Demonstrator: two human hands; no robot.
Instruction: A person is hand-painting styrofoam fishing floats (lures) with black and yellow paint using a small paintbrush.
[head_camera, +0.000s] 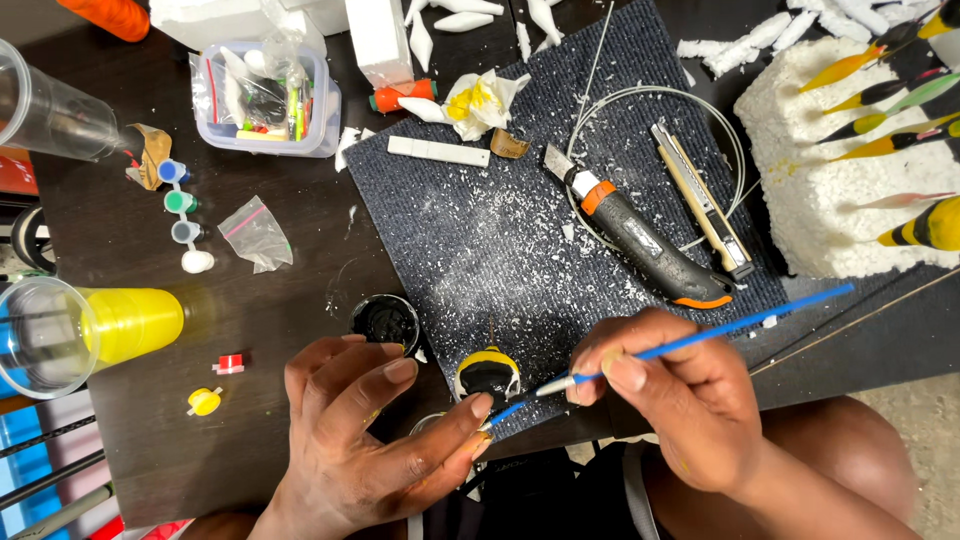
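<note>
**Head view: float part-painted, brush on it**

The head view looks down at a dark table with a grey mat dusted with white foam crumbs. Near the table's front edge, the left hand pinches a small float between fingertips; the grip is closed on its lower end, though the exact contact is partly hidden. The float shows a yellow band on top and black below. The right hand is closed around a blue brush, its tip touching the float's lower side.

Judging by this, the yellow coat is on and the black is being worked in; how much bare surface is left cannot be told from here. A small pot of black paint stands open just beside the left hand, at the mat's front-left corner.

At the table's right edge, a foam block holds several finished-looking floats stuck in by their stems. On the mat lie two knives and a wire coil. Paint pots and a yellow cup sit toward the left edge.
</note>
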